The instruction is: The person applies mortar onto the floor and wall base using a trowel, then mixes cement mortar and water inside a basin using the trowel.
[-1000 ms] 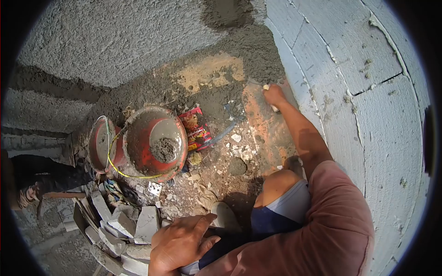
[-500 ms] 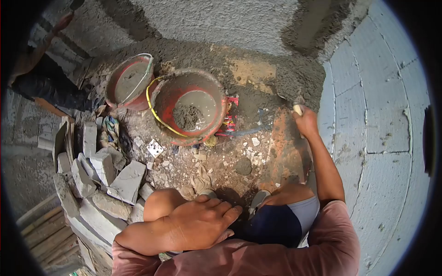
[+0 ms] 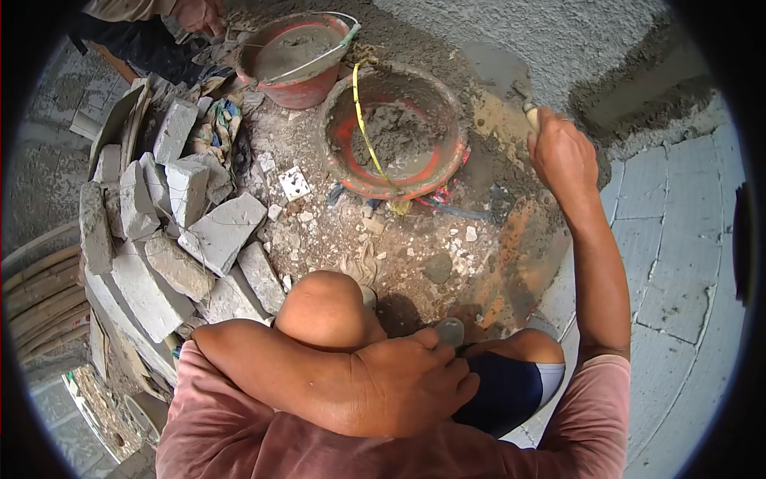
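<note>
My right hand [image 3: 562, 152] is closed round the pale handle of a trowel [image 3: 533, 116], at the foot of the rough grey wall. The trowel's blade reaches up and left over wet mortar [image 3: 499, 68]. My left hand [image 3: 419, 383] rests over my lap, its fingers loosely bent and spread, with nothing seen in it. Left of the trowel stands a red bucket [image 3: 343, 152] with a yellow handle and mortar inside. Behind it a second red bucket [image 3: 299, 92] with a pale handle holds more mortar.
Broken grey blocks [image 3: 223, 231] are heaped at the left. A co-worker's hand [image 3: 199, 14] shows at the top left. A pale block wall [image 3: 678, 239] rises at the right. Rubble and a speckled tile piece [image 3: 294, 184] lie on the ground.
The view has swung, so buckets and blocks sit farther right and higher. My right hand and the trowel have moved from the corner's mortar toward the wall's foot. The co-worker's hand has come lower.
</note>
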A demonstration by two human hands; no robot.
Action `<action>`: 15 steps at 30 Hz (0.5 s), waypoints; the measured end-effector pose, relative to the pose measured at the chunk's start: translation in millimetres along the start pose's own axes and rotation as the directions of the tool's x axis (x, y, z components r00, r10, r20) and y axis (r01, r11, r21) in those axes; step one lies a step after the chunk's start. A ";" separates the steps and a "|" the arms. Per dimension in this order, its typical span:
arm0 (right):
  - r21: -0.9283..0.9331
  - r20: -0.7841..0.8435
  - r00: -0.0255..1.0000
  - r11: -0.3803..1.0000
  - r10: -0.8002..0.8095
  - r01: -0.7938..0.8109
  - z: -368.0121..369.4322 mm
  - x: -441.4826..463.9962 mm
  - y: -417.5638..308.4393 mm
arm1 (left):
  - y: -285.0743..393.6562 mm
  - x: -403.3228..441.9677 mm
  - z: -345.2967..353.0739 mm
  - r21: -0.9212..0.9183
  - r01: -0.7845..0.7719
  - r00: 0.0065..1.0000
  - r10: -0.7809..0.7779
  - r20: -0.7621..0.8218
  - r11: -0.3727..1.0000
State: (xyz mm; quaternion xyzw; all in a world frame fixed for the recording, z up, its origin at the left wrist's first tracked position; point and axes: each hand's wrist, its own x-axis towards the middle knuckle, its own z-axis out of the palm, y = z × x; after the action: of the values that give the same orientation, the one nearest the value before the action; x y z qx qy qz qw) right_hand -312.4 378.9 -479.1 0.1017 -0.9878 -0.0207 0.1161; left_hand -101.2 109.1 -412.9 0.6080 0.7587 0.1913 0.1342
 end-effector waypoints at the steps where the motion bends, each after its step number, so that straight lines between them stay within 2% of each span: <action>1: 0.020 -0.020 1.000 1.000 0.012 -0.012 -3.6 -6.7 19.8 | -0.6 -2.1 0.5 -0.021 -0.008 1.000 0.008 -0.007 1.000; 2: 0.039 -0.044 0.999 0.999 0.028 -0.027 -6.6 -14.2 38.7 | -2.8 -5.1 0.2 -0.039 -0.019 1.000 0.019 -0.012 0.999; 3: 0.259 0.103 0.975 0.941 0.196 -0.217 -6.8 -25.9 55.0 | -5.6 -8.0 -0.9 -0.057 -0.037 0.999 0.036 -0.014 0.998; 4: 0.435 0.277 0.904 0.797 0.325 -0.420 -4.4 -43.8 70.2 | -8.5 -9.4 -4.3 -0.083 -0.013 0.999 0.016 0.034 0.996; 5: 0.547 0.459 0.791 0.573 0.405 -0.611 -1.5 -66.7 80.1 | -11.4 -9.1 -10.0 -0.106 0.001 0.996 0.009 0.090 0.994; 6: 0.592 0.569 0.684 0.351 0.455 -0.726 3.4 -94.4 81.6 | -15.4 -6.7 -15.6 -0.127 0.001 0.989 0.018 0.149 0.992; 7: 0.594 0.618 0.638 0.258 0.460 -0.762 37.5 -130.7 104.0 | -18.4 -4.0 -18.6 -0.134 0.040 0.986 -0.017 0.167 0.990; 8: 0.591 0.670 0.549 0.089 0.500 -0.802 56.3 -167.7 107.5 | -19.5 -2.1 -19.6 -0.141 0.068 0.982 -0.041 0.187 0.988; 9: 0.566 0.694 0.477 0.001 0.539 -0.824 69.2 -202.4 103.5 | -20.2 0.2 -21.1 -0.147 0.097 0.975 -0.064 0.213 0.984; 13: 0.500 0.667 0.254 -0.167 0.701 -0.850 147.0 -320.2 89.5 | -24.9 13.3 -30.7 -0.197 0.235 0.932 -0.164 0.322 0.952; 15: 0.511 0.663 0.204 -0.237 0.720 -0.826 164.6 -335.5 90.0 | -24.9 20.1 -29.2 -0.161 0.259 0.917 -0.190 0.350 0.953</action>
State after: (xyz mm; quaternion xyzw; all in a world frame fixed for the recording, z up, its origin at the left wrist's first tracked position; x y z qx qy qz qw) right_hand -48.9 538.8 -708.8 -0.5043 -0.6878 0.5217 -0.0191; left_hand -140.2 120.3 -397.6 0.5230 0.7669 0.1466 0.3419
